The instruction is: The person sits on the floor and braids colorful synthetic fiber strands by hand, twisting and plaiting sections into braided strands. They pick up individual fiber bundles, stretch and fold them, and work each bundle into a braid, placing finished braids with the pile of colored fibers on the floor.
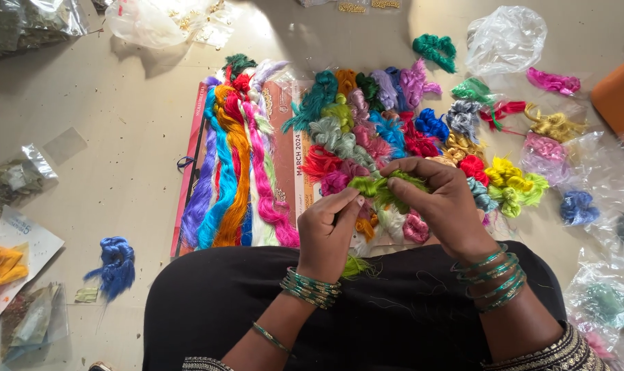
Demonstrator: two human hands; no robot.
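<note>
Both hands at centre frame, working one lime-green thread bundle [381,189] above the heaped skeins. Left hand [328,230] with fingers pinched together on the bundle's lower strands; right hand [439,199] with fingers clamped on its upper end, just right of centre. Best handled, by the look of it, with gentle even pull between the two grips, teasing strands apart slowly so nothing knots or snaps, and keeping the tuft clear of the neighbouring colours beneath.

Counted: two hands, one green bundle held. Around six long skeins [233,172] laid straight side by side at centre left on a flat printed card [284,130]. Roughly two dozen small bunched skeins [394,124] from centre to right; exact number hard to tell where they overlap. One lone blue skein [116,264] on the floor [119,124] at lower left. One crumpled clear bag [506,38] at upper right.
</note>
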